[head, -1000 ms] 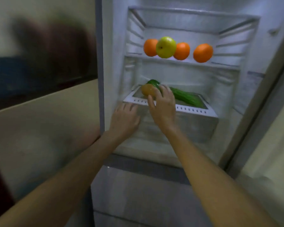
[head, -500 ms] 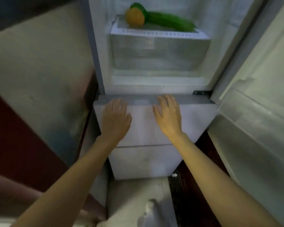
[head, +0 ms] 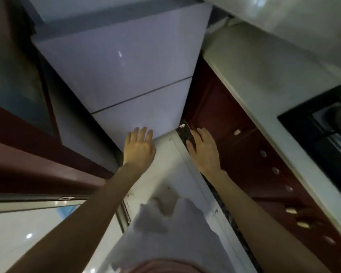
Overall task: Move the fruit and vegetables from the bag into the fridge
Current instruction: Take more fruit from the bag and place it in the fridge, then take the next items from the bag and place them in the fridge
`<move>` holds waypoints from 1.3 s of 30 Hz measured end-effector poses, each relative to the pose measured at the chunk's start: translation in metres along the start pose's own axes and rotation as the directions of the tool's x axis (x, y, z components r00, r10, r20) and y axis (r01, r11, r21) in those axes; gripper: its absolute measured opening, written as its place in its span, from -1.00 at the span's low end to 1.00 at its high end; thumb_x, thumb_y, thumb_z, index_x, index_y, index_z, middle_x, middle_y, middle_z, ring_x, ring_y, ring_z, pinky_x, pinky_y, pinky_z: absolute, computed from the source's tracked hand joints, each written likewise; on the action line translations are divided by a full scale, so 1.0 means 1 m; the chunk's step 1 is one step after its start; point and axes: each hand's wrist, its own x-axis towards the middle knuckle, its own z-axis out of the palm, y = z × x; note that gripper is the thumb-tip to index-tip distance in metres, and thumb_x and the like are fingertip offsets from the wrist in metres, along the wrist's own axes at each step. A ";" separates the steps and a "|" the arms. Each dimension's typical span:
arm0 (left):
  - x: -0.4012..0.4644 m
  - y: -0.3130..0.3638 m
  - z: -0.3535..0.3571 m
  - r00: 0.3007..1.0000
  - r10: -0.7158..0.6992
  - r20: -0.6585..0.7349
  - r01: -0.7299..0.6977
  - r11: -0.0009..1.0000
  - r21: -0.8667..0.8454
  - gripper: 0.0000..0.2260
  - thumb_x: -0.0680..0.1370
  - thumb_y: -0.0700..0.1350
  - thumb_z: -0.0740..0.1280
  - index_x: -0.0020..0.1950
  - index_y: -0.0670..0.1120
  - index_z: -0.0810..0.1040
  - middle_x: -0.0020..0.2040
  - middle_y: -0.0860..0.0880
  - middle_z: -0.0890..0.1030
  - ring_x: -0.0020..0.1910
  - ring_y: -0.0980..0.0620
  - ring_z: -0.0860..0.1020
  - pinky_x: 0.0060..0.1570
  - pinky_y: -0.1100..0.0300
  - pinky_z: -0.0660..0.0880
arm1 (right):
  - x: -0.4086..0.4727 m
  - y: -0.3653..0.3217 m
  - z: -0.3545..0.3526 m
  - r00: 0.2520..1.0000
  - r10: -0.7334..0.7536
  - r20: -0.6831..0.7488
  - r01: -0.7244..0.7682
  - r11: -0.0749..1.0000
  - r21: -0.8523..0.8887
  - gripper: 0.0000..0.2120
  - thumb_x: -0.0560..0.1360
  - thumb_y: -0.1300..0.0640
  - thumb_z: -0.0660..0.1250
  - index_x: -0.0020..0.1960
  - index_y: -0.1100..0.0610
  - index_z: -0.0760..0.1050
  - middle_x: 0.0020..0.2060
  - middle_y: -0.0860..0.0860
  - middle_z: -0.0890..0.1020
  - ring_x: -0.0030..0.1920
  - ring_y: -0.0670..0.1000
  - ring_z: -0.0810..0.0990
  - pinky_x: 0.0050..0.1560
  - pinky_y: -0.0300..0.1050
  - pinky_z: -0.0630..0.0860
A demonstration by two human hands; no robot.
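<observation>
View has dropped since 0.5 s ago: open fridge compartment w/ the veg is out of frame, only the fridge (head: 124, 62) lower drawer fronts show. Left hand (head: 139, 148) and right hand (head: 203, 150) both lower now, over the floor (head: 165, 168) by the fridge's bottom edge, fingers loose and apart, holding nothing. White bag (head: 177, 229) sits below, between the forearms. Red cabinets (head: 244, 150) flank the right; desk (head: 264, 79) w/ hob (head: 327, 123) above.

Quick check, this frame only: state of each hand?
Left hand: open, fingers relaxed, holding nothing, in front of the fridge's lower drawer.
Right hand: open, fingers spread, holding nothing, above the white bag.
</observation>
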 end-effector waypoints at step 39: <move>-0.382 0.716 0.049 -0.063 0.986 0.153 -0.957 -0.017 -0.289 -0.57 0.58 0.05 0.14 0.40 -0.07 0.32 0.38 -0.07 0.38 0.37 -0.10 0.28 0.36 -0.03 0.22 | -0.679 0.268 -0.282 -0.126 0.858 -0.498 -0.976 -0.016 0.219 -0.60 0.55 0.05 0.26 0.31 0.25 0.44 0.28 0.25 0.48 0.37 0.24 0.33 0.39 0.09 0.24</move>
